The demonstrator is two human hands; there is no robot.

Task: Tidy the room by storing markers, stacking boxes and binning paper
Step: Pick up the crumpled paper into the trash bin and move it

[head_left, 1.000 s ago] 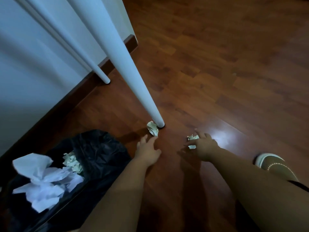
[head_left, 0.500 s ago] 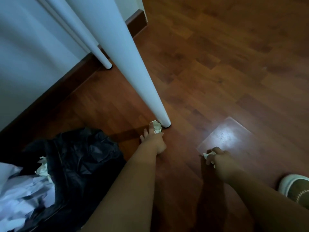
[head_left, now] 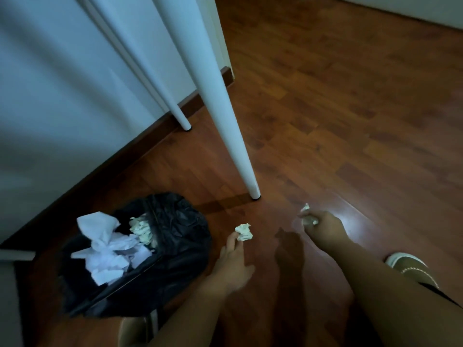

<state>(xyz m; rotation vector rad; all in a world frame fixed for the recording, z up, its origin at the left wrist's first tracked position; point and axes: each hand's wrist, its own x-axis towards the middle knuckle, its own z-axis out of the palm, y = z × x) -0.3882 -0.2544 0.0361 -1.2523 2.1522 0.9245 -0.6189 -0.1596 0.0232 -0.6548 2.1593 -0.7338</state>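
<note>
Off the floor (head_left: 350, 121), both hands have lifted their paper balls (head_left: 243, 231)

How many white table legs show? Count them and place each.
2: the near leg stands on the floor beyond the hands; the far leg stands by the wall's skirting. Others may be out of view.

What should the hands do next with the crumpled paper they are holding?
Probably swing the left hand left and drop its paper ball into the black-lined bin. It sits just beside that hand, already holding paper. The right hand, gripping its own wad, can follow.
</note>
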